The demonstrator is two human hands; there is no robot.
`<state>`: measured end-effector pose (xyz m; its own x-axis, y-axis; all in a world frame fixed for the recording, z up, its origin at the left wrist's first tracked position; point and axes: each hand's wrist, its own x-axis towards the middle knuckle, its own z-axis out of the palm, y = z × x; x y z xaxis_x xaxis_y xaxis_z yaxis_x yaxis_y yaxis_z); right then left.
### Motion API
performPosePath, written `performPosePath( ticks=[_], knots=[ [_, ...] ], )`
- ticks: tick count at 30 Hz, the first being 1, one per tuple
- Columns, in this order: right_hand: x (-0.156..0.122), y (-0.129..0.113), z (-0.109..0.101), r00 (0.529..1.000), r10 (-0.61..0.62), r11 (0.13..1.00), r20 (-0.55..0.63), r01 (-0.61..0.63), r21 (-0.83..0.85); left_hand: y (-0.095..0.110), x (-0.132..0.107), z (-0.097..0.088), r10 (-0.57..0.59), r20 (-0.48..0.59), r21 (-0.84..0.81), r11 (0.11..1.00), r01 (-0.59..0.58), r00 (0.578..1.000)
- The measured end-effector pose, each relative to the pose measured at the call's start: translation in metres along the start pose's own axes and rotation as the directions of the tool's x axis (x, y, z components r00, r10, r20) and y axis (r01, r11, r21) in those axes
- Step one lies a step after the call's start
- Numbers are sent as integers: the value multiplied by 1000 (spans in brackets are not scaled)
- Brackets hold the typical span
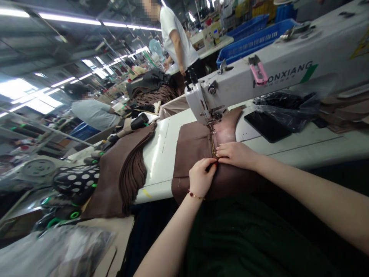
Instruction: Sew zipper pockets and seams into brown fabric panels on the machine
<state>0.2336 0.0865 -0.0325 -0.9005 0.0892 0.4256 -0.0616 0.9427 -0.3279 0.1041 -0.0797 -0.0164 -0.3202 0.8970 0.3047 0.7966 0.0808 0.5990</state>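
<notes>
A brown fabric panel (188, 148) lies on the sewing machine bed and hangs over the front edge. A narrow zipper with gold-coloured teeth (213, 148) runs along it from below the presser foot (211, 125) towards me. My left hand (201, 176), with a beaded bracelet at the wrist, is closed in a pinch on the panel at the zipper's near end. Right beside it, my right hand (235, 154) has its fingers together, gripping the fabric by the zipper. The fingertips nearly meet, and what lies under them is partly hidden.
The white sewing machine (239, 77) carries pink thread snips (258, 71). A dark phone (267, 126) and plastic bag (288, 109) lie right. Stacked brown panels (121, 165) and thread cones (73, 213) are left. One person (177, 38) stands beyond; another (92, 111) is further left.
</notes>
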Motion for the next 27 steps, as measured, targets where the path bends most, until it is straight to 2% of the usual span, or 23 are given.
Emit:
performPosePath(
  ticks=[4, 8, 10, 13, 15, 22, 27],
  knots=[
    [-15, -3, -2, 1000, 8, 1000, 5, -9, 26, -1, -2, -2, 83, 74, 59, 994, -87, 994],
    [-24, 2, -12, 999, 18, 998, 30, -20, 63, -4, -3, -5, 216, 184, 191, 949, -251, 959],
    [-24, 7, -18, 999, 48, 997, 22, -49, 59, -5, -3, -7, 246, 213, 221, 931, -292, 946],
    [-21, 11, -23, 989, 144, 989, -38, -143, 23, -6, -3, -9, 262, 225, 202, 930, -308, 939],
    [-19, 9, -22, 985, 165, 986, -48, -164, 21, -7, -3, -10, 268, 231, 187, 931, -313, 935],
    [-26, -15, -12, 997, 44, 991, 65, -52, 125, -10, -5, -23, 270, 296, 96, 946, -310, 916],
    [-30, -17, -10, 995, 5, 982, 97, -23, 186, -13, -6, -35, 296, 398, -20, 949, -314, 868]
  ],
)
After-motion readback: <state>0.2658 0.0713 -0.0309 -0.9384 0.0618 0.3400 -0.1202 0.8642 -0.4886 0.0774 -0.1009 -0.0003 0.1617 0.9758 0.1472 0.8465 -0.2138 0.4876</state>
